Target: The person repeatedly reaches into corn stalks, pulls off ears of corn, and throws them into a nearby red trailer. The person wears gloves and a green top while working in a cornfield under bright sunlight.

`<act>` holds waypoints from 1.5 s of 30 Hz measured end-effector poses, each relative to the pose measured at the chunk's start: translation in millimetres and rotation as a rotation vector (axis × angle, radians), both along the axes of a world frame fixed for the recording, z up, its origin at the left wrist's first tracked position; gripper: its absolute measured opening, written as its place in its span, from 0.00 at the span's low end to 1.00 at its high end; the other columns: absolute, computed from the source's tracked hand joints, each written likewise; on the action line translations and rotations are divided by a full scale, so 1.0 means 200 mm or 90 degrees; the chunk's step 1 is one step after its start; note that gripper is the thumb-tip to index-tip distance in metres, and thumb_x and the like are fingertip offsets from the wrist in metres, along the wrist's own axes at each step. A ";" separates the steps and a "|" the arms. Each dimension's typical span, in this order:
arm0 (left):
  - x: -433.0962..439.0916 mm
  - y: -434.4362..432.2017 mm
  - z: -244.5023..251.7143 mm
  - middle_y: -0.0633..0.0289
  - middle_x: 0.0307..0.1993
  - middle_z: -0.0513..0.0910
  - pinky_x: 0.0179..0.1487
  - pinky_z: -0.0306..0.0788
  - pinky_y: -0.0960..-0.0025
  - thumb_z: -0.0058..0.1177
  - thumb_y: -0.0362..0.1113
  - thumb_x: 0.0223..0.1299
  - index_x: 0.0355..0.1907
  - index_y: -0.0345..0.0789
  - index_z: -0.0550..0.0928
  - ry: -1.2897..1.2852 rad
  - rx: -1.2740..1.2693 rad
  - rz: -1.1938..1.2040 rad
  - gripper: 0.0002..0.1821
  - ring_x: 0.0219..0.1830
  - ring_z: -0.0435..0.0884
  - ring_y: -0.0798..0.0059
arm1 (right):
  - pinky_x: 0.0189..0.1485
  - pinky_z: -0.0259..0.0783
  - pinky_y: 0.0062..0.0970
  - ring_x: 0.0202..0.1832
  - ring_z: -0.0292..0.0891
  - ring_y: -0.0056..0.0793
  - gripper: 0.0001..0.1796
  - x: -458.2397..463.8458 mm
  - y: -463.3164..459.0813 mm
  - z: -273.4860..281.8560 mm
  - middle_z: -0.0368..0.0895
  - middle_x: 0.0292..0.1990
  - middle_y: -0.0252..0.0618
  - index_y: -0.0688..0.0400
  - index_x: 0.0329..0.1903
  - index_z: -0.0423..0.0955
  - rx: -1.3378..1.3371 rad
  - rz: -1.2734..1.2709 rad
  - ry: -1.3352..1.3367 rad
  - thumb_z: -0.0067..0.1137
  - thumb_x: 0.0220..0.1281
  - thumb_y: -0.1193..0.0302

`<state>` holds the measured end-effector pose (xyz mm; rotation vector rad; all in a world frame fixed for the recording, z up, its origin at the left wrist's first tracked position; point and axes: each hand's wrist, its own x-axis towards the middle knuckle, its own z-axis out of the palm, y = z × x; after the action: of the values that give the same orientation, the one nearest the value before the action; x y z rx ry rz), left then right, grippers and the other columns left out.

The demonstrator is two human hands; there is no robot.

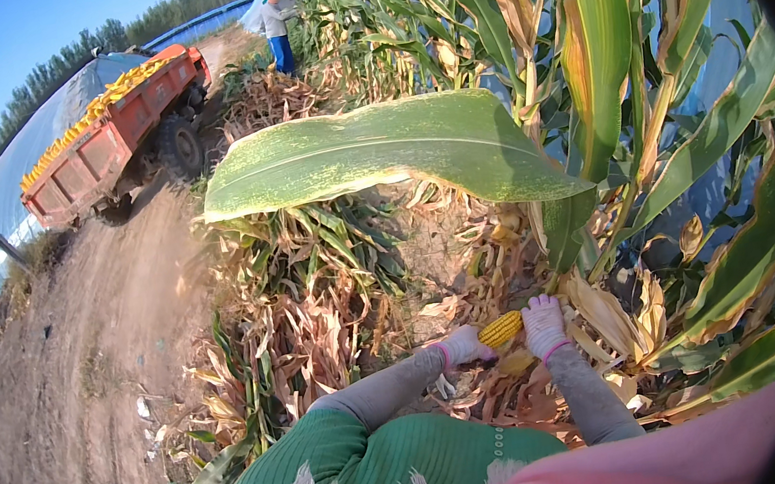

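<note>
A husked yellow ear of corn (500,331) lies between my two gloved hands, its bare kernels showing. My left hand (464,346), in a whitish glove with a pink cuff, is closed around the ear's left end. My right hand (544,325) grips the other end, close to the corn stalks; the ear's base is hidden under the fingers. Pale dry husks (602,312) hang just right of my right hand. Below both hands, dry leaves (520,394) cover the ground.
Standing corn plants (598,49) rise on the right, and a broad green leaf (360,153) arches across the view ahead. Cut stalks (307,253) lie in a heap at left. Beyond, an orange truck (119,131) loaded with corn ears stands on a dirt track (79,374). A person (278,31) stands farther off.
</note>
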<state>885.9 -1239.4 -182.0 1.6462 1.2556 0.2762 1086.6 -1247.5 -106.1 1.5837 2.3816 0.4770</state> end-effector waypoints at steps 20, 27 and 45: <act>-0.72 -0.35 -0.35 0.62 0.31 0.81 0.27 0.74 0.70 0.62 0.45 0.53 0.44 0.37 0.79 -0.511 -0.557 0.273 0.19 0.26 0.79 0.73 | 0.66 0.46 0.55 0.60 0.59 0.48 0.28 -0.27 -0.10 0.18 0.68 0.54 0.44 0.54 0.49 0.69 0.272 -0.043 0.422 0.66 0.41 0.63; -2.06 0.12 0.75 0.60 0.32 0.80 0.37 0.77 0.59 0.57 0.41 0.59 0.47 0.37 0.76 -0.716 0.025 0.607 0.16 0.34 0.80 0.66 | 0.68 0.44 0.56 0.61 0.59 0.47 0.24 -0.33 -0.06 0.32 0.69 0.54 0.43 0.54 0.47 0.71 0.267 -0.028 0.448 0.65 0.45 0.61; -2.36 0.48 0.35 0.63 0.33 0.82 0.36 0.73 0.72 0.57 0.44 0.61 0.49 0.33 0.80 -0.027 0.142 0.506 0.19 0.32 0.78 0.77 | 0.64 0.52 0.48 0.51 0.68 0.38 0.17 -0.98 0.03 0.35 0.74 0.44 0.35 0.51 0.40 0.73 0.066 0.251 0.600 0.67 0.46 0.66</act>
<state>413.3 -1143.3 -111.7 1.2299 1.8526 0.9555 889.7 -1242.4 -36.4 1.5953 3.4378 -0.1555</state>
